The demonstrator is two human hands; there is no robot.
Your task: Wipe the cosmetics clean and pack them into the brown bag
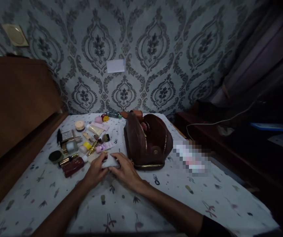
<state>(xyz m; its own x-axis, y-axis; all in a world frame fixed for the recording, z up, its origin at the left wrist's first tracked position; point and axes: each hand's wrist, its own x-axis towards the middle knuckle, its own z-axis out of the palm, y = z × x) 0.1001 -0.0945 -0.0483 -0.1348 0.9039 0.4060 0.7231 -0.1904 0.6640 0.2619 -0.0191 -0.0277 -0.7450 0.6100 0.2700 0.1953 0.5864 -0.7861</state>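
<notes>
Both hands meet at a small pale grey-white item with a triangular outline, perhaps folded cloth or paper; its kind is not clear. My left hand grips its left side, thumb toward the front. On the opposite side, the thumb and fingers of my right hand press against it. Just right of my hands, a dark brown handbag sits with its zip open and its flap spread. A pink-and-white tube lies just beyond my fingers. Close to my left hand is a dark red bottle with a white cap.
Several cosmetics lie to the left, including a round dark jar, a cream tube, a round compact and a brush. A green bottle lies near the wall. Brown wooden furniture borders the left side. A white cable runs at right.
</notes>
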